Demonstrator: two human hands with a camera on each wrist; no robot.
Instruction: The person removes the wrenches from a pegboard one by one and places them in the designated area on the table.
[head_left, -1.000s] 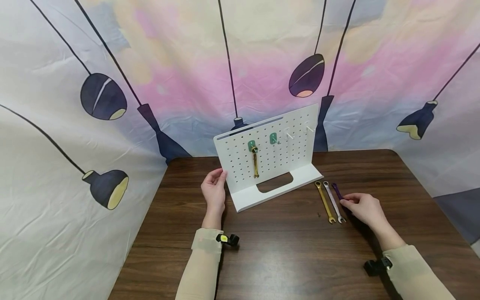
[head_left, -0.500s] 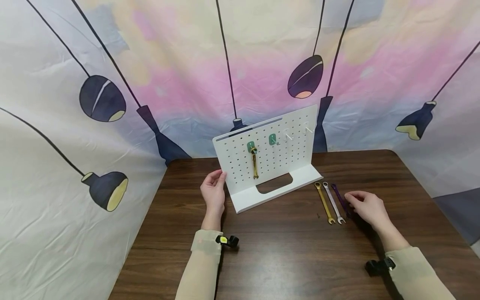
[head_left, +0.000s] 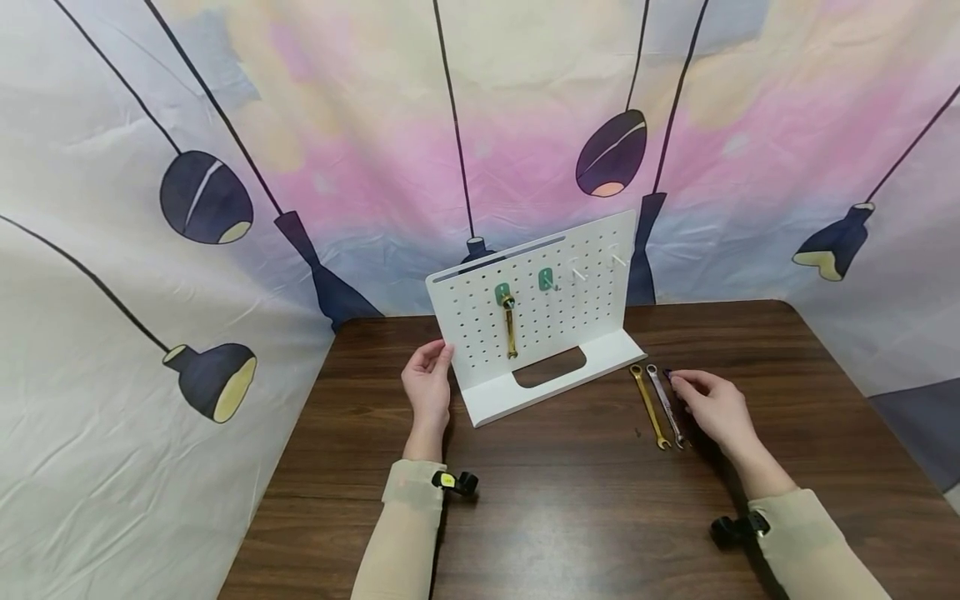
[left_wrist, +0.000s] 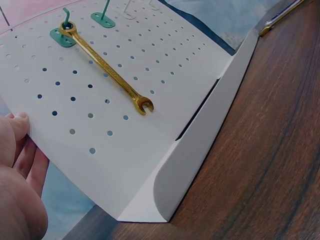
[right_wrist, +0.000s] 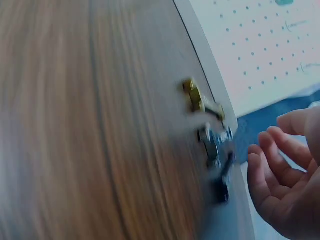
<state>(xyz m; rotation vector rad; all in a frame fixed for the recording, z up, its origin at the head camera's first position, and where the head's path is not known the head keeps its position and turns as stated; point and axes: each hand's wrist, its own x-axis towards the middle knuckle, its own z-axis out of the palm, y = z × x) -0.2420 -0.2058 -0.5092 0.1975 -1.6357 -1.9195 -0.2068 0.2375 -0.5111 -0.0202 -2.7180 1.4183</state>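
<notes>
My left hand (head_left: 427, 387) grips the left edge of a white pegboard stand (head_left: 467, 337), thumb in front and fingers behind. A gold combination wrench (head_left: 512, 333) hangs by its ring end from a green hook (left_wrist: 64, 38) on the board. On the table, a second gold wrench (head_left: 649, 407) and a silver wrench (head_left: 664, 404) lie side by side. My right hand (head_left: 716, 408) is over a purple wrench (head_left: 669, 373), hiding most of it in the head view. In the right wrist view the thumb and fingertips are apart, holding nothing; the purple wrench (right_wrist: 220, 190) is blurred.
Another green hook (head_left: 547, 279) and two white hooks (head_left: 579, 272) stick out from the board, with nothing on them. A cutout (head_left: 551, 365) runs through its base. Behind the wooden table (head_left: 555, 517) hangs a cloth backdrop (head_left: 375, 167) printed with lamps.
My right hand was at the purple wrench, drew back to the right, and has now come left and forward over it again. The left hand and pegboard have stayed in place.
</notes>
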